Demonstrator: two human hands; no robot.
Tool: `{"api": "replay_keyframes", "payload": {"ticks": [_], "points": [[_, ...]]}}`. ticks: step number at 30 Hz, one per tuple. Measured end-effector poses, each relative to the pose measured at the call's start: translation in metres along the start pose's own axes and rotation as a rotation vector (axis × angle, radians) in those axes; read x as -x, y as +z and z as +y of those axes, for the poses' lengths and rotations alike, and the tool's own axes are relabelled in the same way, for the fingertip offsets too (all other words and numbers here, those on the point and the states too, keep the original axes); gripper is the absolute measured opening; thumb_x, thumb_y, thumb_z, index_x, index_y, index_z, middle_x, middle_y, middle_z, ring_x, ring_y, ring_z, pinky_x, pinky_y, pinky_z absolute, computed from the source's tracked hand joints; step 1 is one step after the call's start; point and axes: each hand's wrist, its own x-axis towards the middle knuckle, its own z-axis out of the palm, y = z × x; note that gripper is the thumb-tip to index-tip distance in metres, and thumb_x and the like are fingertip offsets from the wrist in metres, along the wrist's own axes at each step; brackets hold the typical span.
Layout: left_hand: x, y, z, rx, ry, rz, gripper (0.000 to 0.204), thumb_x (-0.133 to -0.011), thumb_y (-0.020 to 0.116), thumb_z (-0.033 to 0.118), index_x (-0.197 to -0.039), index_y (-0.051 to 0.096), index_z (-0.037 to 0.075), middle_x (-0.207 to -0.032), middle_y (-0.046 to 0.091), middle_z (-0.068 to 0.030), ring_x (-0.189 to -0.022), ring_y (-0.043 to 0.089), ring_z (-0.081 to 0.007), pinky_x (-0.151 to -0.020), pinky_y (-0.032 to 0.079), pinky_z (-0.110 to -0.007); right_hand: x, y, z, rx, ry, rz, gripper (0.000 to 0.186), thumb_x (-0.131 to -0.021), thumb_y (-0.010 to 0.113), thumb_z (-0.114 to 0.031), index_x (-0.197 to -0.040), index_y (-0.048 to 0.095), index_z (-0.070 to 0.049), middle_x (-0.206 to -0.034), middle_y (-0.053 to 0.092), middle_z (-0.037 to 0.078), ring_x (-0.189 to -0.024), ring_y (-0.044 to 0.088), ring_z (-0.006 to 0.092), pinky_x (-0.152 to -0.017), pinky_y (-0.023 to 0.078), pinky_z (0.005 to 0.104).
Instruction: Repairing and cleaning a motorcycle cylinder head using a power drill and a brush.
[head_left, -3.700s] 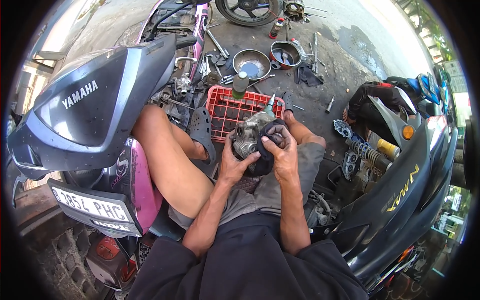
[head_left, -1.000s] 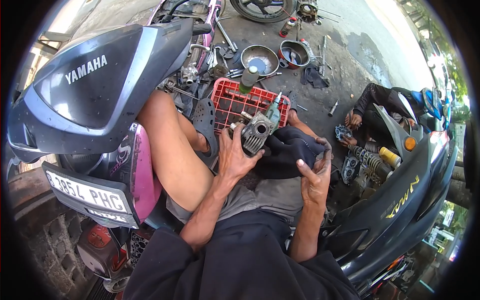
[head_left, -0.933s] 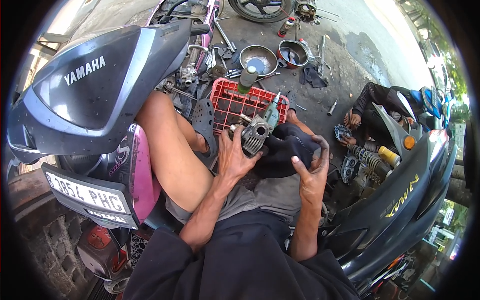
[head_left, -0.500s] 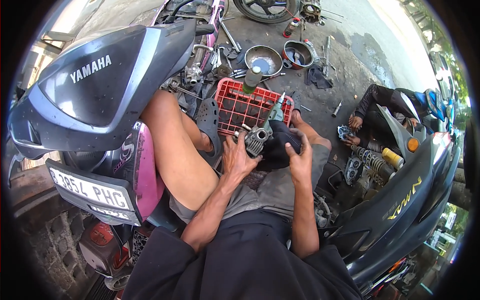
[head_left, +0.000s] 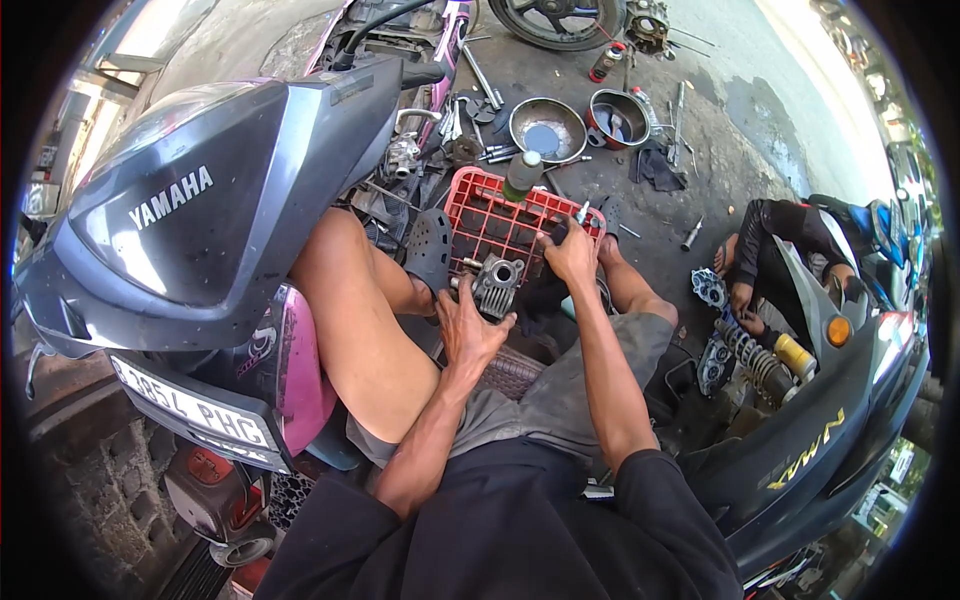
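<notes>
My left hand (head_left: 474, 338) is closed around a grey finned cylinder head (head_left: 500, 287), held up over my lap with a round port facing up. My right hand (head_left: 573, 256) reaches over the front right of a red plastic crate (head_left: 478, 235), its fingers closed on a green rotary tool (head_left: 583, 213). The tool's pale pointed tip shows beyond my fingers; my hand hides most of its body. Dark cloth (head_left: 538, 302) hangs between my two hands. A green bottle with a pale cap (head_left: 521, 178) stands at the crate's far edge.
Motorbikes flank me, one with a dark grey front (head_left: 215, 210) left, one black (head_left: 790, 470) right. A metal bowl (head_left: 549, 130), a pot (head_left: 617, 118) and loose tools lie beyond the crate. Another person's hands (head_left: 742, 305) work at right beside a shock absorber (head_left: 752, 355).
My right hand has moved forward from beside the dark cloth onto the green tool. My left hand keeps the cylinder head and has shifted little. The other person's hands have moved toward the shock absorber.
</notes>
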Motion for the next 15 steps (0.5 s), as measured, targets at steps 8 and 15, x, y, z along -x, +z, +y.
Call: {"api": "replay_keyframes", "payload": {"ticks": [8, 15], "points": [[-0.003, -0.001, 0.0, 0.053, -0.065, -0.06, 0.088, -0.061, 0.086, 0.029, -0.133, 0.042, 0.006, -0.116, 0.041, -0.0246, -0.111, 0.045, -0.0435, -0.092, 0.043, -0.051, -0.095, 0.078, -0.003, -0.026, 0.047, -0.034, 0.12, -0.057, 0.09, -0.046, -0.149, 0.026, -0.003, -0.143, 0.044, 0.021, -0.134, 0.038, 0.0372, -0.107, 0.038, 0.0475], [-0.014, 0.003, 0.001, 0.056, -0.119, -0.034, 0.088, -0.06, 0.086, 0.028, -0.132, 0.042, 0.005, -0.115, 0.043, -0.0257, -0.111, 0.045, -0.0434, -0.096, 0.039, -0.051, -0.14, 0.109, 0.007, -0.412, -0.062, 0.021, 0.076, -0.058, 0.09, -0.045, -0.114, 0.062, -0.002, -0.114, 0.066, 0.016, -0.11, 0.061, 0.0319, -0.095, 0.046, 0.0415]]}}
